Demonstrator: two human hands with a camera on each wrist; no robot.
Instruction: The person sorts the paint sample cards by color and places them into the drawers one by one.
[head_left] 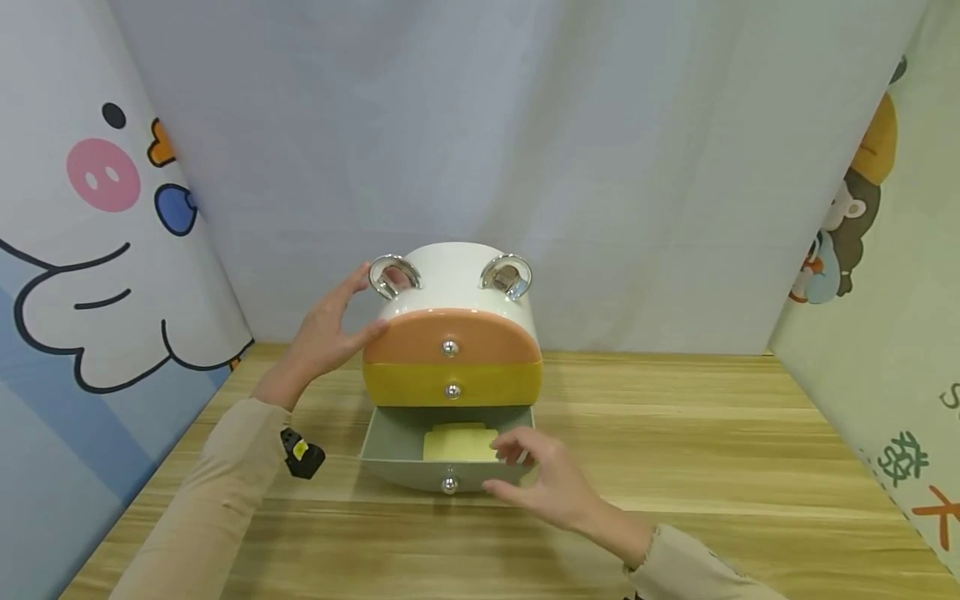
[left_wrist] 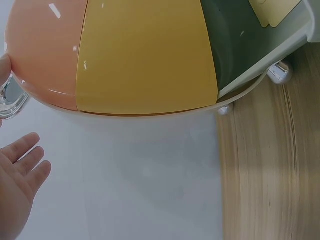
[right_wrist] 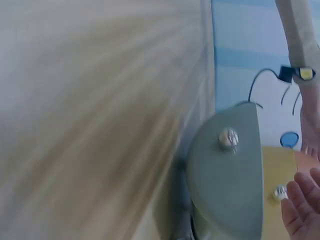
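Note:
A small frog-like drawer cabinet with a white top [head_left: 453,267] and two silver ring ears stands on the table. Its orange drawer [head_left: 412,337] and yellow drawer [head_left: 405,383] are closed, and the green bottom drawer [head_left: 397,473] is pulled out. A pale yellow flat piece with rounded corners [head_left: 457,443] lies inside it. My left hand [head_left: 322,333] is spread at the cabinet's upper left, thumb against the orange drawer's edge and fingertips beside the left ear. Over the open drawer's front right corner hovers my right hand [head_left: 551,479], fingers loosely bent, fingertips close to the pale piece's right edge.
The wood-grain table [head_left: 675,433] extends on both sides of the cabinet. Behind it hangs a pale grey curtain [head_left: 637,167]. Printed cartoon panels flank the table, a duck panel [head_left: 45,192] at left and another panel [head_left: 840,333] at right.

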